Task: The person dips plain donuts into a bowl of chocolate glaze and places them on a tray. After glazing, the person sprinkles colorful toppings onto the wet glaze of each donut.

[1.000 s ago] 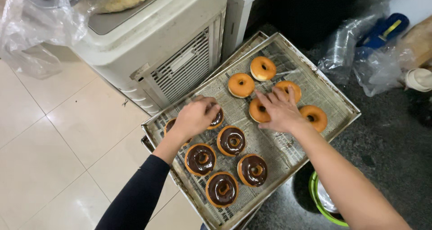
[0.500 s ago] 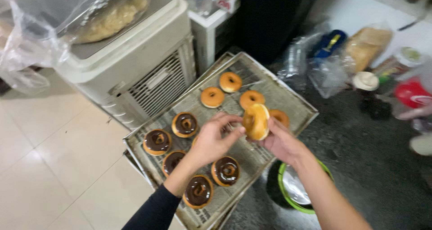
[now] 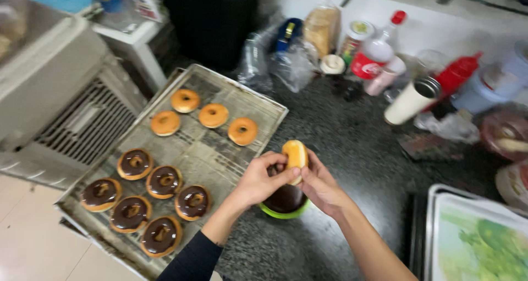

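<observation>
Both hands, left hand (image 3: 258, 180) and right hand (image 3: 319, 186), grasp one plain golden doughnut (image 3: 295, 155) above a green-rimmed bowl of chocolate (image 3: 284, 202). The paper-lined metal tray (image 3: 236, 91) holds four plain doughnuts (image 3: 213, 115) and six chocolate-glazed doughnuts (image 3: 164, 181).

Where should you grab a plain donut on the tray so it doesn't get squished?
Probably by its outer rim, coming down from above with fingertips on opposite sides. Each plain donut lies flat on the tray with bare paper around it, so its edge is open to the hands.
</observation>
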